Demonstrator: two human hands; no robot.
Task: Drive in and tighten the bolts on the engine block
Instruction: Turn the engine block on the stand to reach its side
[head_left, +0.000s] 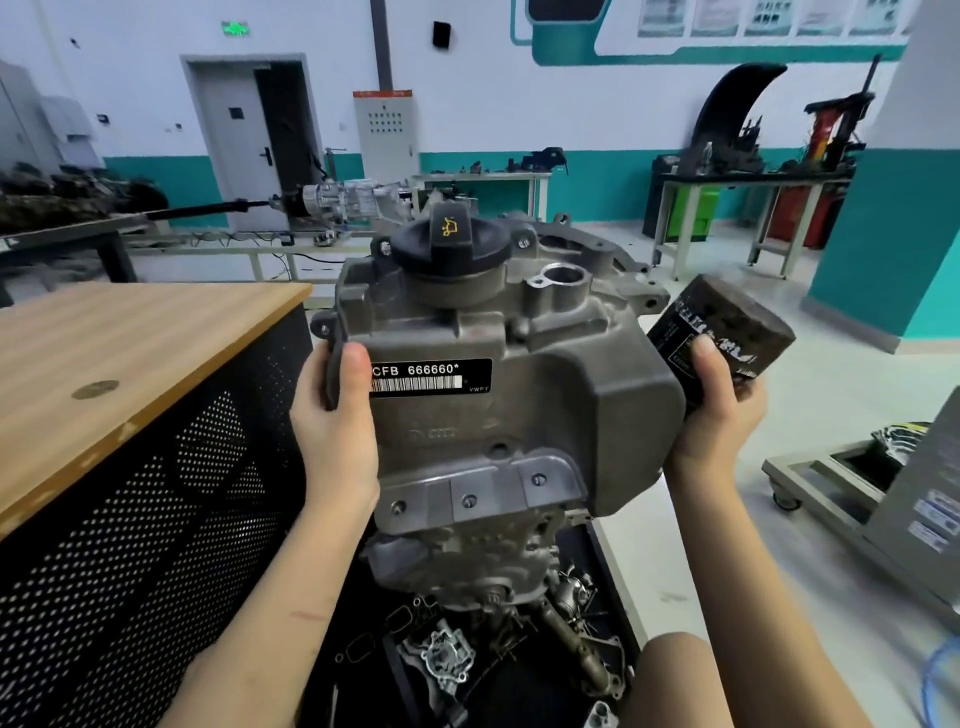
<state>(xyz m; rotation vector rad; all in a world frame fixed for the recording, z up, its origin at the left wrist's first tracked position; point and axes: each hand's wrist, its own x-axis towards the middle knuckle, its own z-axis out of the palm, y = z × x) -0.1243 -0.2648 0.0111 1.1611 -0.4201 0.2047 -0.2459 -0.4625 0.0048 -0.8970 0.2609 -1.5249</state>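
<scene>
White walls with a teal band run across the top of the frame, and steel workbenches (748, 187) stand along them on a pale floor. Your left hand (335, 431) sits left of centre, gripping the left edge of the grey cast-metal engine cover (519, 374), thumb laid over its front face beside the black label with white lettering (431, 378) and fingers wrapped behind. Your right hand (719, 410) is at centre right, curled round the dirty black cylindrical oil filter (722, 327) that juts from the cover's right side, thumb pressed on the filter's wall. So the cover hangs between your two hands, filling the middle of the frame, its black round oil filler cap with a yellow oil-can mark (451, 241) at the top. Small bolt heads (469, 500) show along the flange at its lower edge. Directly below, at bottom centre, the grey engine block (467, 561) stands with loose metal parts (447, 660) scattered in the dark tray beneath it. To the left stands a wood-topped cabinet with black perforated sides (130, 358). At the lower right edge a grey wheeled stand (831, 493) rests on the floor.
</scene>
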